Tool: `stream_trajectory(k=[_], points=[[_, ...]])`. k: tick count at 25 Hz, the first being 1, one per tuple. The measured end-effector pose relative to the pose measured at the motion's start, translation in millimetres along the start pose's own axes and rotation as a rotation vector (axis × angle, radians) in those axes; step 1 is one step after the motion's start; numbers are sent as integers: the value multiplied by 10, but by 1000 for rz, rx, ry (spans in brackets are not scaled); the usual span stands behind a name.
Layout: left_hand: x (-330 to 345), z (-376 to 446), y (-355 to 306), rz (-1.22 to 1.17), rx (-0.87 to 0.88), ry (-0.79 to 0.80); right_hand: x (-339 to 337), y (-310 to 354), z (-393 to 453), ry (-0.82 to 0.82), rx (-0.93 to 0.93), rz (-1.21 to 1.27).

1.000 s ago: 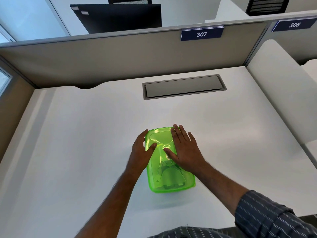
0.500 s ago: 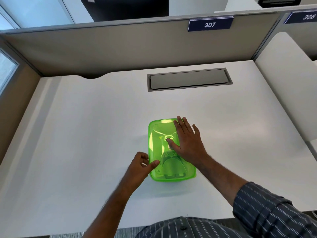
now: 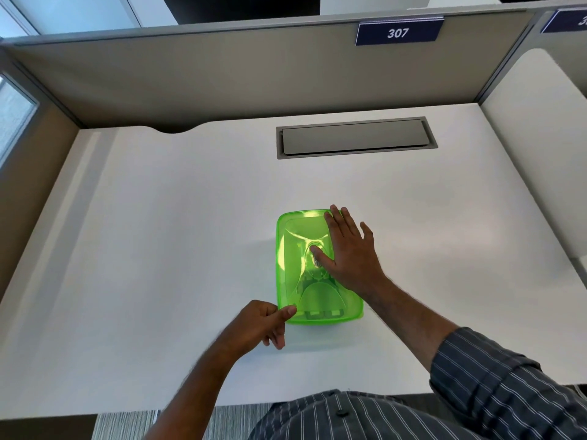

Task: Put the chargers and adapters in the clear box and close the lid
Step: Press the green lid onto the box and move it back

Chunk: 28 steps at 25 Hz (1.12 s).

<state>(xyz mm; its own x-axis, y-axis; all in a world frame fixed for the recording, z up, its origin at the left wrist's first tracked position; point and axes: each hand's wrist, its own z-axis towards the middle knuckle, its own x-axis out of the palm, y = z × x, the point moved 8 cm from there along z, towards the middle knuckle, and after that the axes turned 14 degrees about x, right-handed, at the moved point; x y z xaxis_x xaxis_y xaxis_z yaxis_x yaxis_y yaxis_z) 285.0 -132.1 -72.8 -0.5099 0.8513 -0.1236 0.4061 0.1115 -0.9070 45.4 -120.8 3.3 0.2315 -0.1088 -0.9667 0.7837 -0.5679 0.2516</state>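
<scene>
A clear box with a translucent green lid (image 3: pixel 297 262) stands on the white desk (image 3: pixel 158 249), a little right of centre. The lid lies flat over the box. My right hand (image 3: pixel 347 255) rests palm down on the lid's right half, fingers spread, thumb on the middle dimple. At the near left corner my left hand (image 3: pixel 262 325) has its thumb on top of the lid's rim and its fingers curled under the edge. Faint shapes show through the green plastic; I cannot make out chargers or adapters.
A grey cable hatch (image 3: pixel 355 138) is set into the desk behind the box. Beige partition walls (image 3: pixel 222 77) close the back and both sides, with a blue "307" sign (image 3: pixel 398 32) on top. The desk's front edge (image 3: pixel 95 414) runs near my striped shirt.
My left hand slid from the lid's far left edge down to its near left corner. My right hand stayed on the lid. The view tilted downward.
</scene>
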Motion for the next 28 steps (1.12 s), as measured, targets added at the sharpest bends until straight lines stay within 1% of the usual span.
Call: stream_trajectory(k=[3,5,12,15,19,21,23,25,27,28], points=[[-47,-3,23,17,13,-70,10,-1,9,-1,2,-1],[-54,-9,42,37,24,-90,19,3,12,-8,-1,-1],[2,-36,107,-65,46,-181,22,16,2,-33,-12,-25],[7,-46,120,-59,60,-217,20,15,-1,-29,-18,-18],[17,-101,101,-70,91,-304,25,22,5,-38,-24,0],[29,-104,77,-58,97,-290,34,3,8,-41,-28,23],[7,-90,39,-12,96,-248,26,-16,19,-51,-35,108],[-16,-64,23,1,91,-211,-21,-85,12,-95,4,228],[-9,-56,7,-4,80,-179,-32,-260,-32,-95,133,375],[-2,-56,3,-6,75,-172,3,-369,-71,-50,203,446]])
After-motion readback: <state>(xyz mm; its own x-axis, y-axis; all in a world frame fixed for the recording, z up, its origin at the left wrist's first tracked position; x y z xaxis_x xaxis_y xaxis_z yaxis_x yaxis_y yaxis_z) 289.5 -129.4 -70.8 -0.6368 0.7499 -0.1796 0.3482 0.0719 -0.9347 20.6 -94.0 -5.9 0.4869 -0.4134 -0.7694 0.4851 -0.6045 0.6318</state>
